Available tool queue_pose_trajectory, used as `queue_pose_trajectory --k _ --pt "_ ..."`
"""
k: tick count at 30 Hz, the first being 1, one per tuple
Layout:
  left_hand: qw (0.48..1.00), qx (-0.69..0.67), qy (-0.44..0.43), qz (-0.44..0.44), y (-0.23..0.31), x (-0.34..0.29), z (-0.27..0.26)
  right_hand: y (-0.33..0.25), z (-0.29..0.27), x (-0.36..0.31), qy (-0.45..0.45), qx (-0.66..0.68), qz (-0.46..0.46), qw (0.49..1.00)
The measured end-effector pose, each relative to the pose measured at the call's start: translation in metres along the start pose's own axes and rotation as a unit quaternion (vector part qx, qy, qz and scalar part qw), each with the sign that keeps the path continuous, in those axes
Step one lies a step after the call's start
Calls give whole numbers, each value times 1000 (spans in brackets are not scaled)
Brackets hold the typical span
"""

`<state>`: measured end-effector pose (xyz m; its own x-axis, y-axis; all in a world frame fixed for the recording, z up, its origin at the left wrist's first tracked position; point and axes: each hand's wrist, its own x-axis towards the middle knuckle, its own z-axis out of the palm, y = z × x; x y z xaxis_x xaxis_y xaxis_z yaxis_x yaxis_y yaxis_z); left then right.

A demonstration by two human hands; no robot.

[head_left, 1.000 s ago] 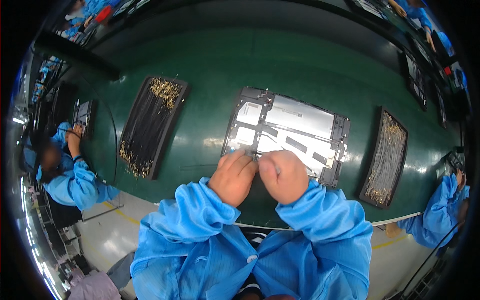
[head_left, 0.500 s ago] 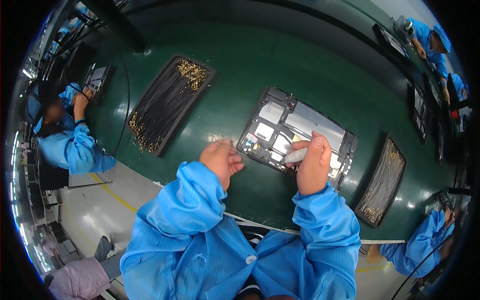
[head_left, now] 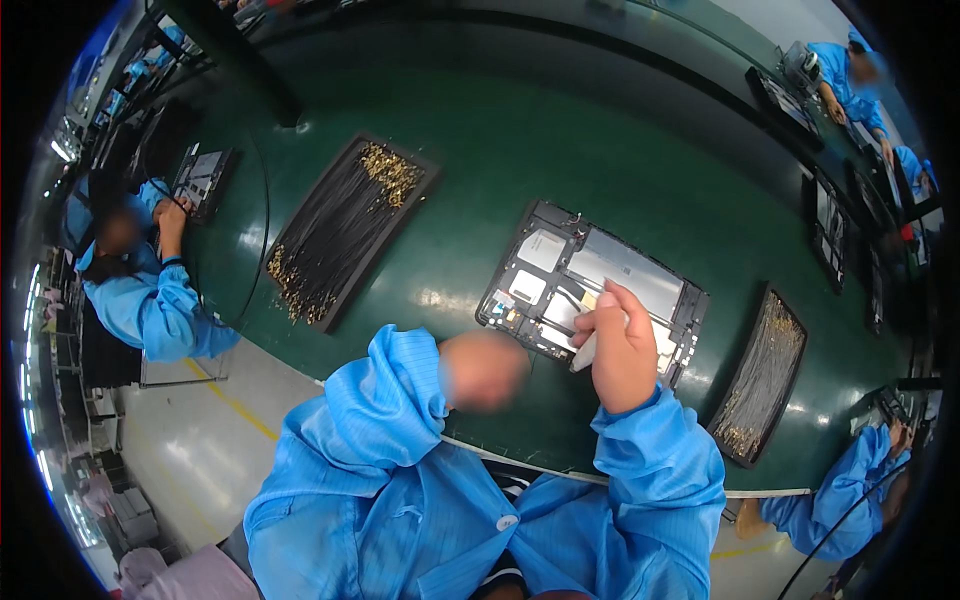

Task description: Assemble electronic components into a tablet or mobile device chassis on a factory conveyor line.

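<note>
A black tablet-like device point(head_left: 628, 262), its inside exposed with silver battery-like panels and small boards, lies tilted on the green table. My right hand point(head_left: 627, 365) is over its near edge, fingers closed around a stubby white object point(head_left: 586, 354) with a blunt end; its exact kind is unclear. My left hand point(head_left: 484, 371) is beside the device's near left corner, apart from the right hand. Blur hides its fingers and anything in them.
On the left stands a black tray point(head_left: 345, 235) of black cables with gold-coloured ends. A similar tray point(head_left: 762, 375) of greyish cables lies right. Co-workers in blue sit at both sides; one handles another device point(head_left: 203, 175). A dark post point(head_left: 245, 70) rises at the back left.
My left hand has moved right and slightly nearer to me. My right hand has tipped the white object, so its blunt end points down toward the device's near edge.
</note>
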<state>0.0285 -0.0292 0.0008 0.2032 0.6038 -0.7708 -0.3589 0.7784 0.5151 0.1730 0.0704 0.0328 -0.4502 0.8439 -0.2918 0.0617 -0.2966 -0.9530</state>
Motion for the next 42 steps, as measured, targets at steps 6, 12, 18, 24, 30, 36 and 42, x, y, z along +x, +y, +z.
queue_pose_trajectory --k 6,12,18,24,30,36,42 --pt "997 54 49 17 6 5 8 3 6 33 -175 -434 -32 883" --pt "1000 -1 11 -5 2 8 -7 2 1 28 -147 -441 10 885" --pt "976 -187 -107 42 0 3 -22 17 -151 -5 318 -473 -128 811" --pt "976 -189 -103 39 3 5 -20 14 -209 -86 409 -436 58 800" --pt "976 -184 -104 55 -2 7 -20 34 -193 -90 358 -602 13 713" --pt "978 -172 -87 77 -5 6 -18 35 -197 -109 432 -462 38 774" --pt "979 -169 -84 79 -3 6 -15 28 -190 -120 452 -404 61 792"
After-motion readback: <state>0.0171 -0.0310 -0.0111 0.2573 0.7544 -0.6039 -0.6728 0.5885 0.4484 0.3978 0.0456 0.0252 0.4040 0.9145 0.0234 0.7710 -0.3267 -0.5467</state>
